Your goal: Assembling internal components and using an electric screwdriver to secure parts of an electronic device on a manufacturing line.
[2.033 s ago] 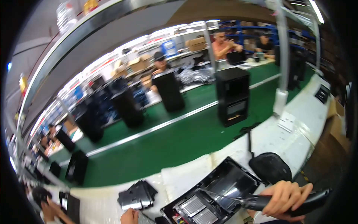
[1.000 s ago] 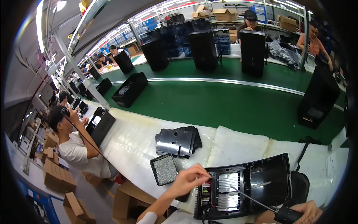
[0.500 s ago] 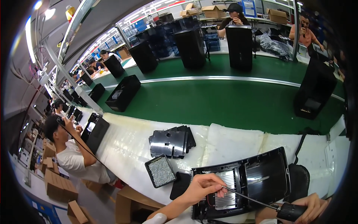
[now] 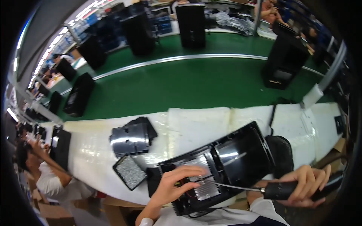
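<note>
My right hand (image 4: 306, 185) is wrapped round the dark grip of a long-shafted electric screwdriver (image 4: 279, 190). Its thin shaft slants leftward over an open black plastic casing (image 4: 247, 154) on the bench. Inside the casing lies a silver finned heat sink (image 4: 206, 191). My left hand (image 4: 171, 185) hovers over the heat sink beside the driver tip, thumb and fingers apart with no part visible between them. Whether the tip touches a screw is too small to tell. A red wire shows near my left thumb.
Left of the casing stands a black tray (image 4: 130, 172) of small metal screws, with shiny black panels (image 4: 130, 140) stacked behind it. Past the padded white bench (image 4: 200, 124) runs a green conveyor (image 4: 169, 86) bearing tall black cases (image 4: 284, 60). A co-worker (image 4: 52, 177) stands at the left.
My view has shifted rightward and down. My left fingers, pinched at the driver tip before, have spread apart. The screwdriver's tip has come down over the heat sink, still gripped by my right hand.
</note>
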Tool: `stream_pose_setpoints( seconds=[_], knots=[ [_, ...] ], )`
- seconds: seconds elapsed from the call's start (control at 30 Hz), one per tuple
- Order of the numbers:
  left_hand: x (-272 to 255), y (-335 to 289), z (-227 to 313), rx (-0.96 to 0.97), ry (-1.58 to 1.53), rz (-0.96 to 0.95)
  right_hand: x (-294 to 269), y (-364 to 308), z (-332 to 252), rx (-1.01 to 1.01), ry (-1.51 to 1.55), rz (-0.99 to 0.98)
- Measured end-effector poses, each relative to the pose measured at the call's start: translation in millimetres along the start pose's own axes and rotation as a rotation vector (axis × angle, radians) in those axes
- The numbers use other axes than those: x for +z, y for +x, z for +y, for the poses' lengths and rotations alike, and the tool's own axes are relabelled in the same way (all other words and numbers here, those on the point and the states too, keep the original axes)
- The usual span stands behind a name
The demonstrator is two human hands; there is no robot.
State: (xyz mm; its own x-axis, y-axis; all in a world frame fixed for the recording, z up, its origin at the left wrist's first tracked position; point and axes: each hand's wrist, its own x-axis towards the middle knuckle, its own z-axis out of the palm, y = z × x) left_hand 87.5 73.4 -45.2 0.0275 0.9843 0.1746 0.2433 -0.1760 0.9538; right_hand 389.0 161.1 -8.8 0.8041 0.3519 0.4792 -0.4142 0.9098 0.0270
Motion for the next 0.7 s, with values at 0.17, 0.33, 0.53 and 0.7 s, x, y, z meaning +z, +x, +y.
stream_pose_setpoints(
  seconds=[0.17, 0.33, 0.53, 0.7],
  knots=[
    [-8.5, 16.6, -20.4, 0.163, 0.766, 0.206, 71.7, -2.3, 67.7, 0.680, 0.067, -0.592],
    [-8.8, 14.5, -27.3, 0.055, 0.737, 0.202, 87.2, -8.0, 121.7, 0.934, 0.094, -0.799],
    [-11.3, 16.0, -29.7, 0.030, 0.676, 0.215, 92.9, -28.4, 153.1, 1.049, 0.087, -0.949],
    [-15.8, 16.6, -33.3, 0.030, 0.664, 0.211, 83.2, -53.2, 157.4, 1.110, 0.030, -0.995]
  ],
)
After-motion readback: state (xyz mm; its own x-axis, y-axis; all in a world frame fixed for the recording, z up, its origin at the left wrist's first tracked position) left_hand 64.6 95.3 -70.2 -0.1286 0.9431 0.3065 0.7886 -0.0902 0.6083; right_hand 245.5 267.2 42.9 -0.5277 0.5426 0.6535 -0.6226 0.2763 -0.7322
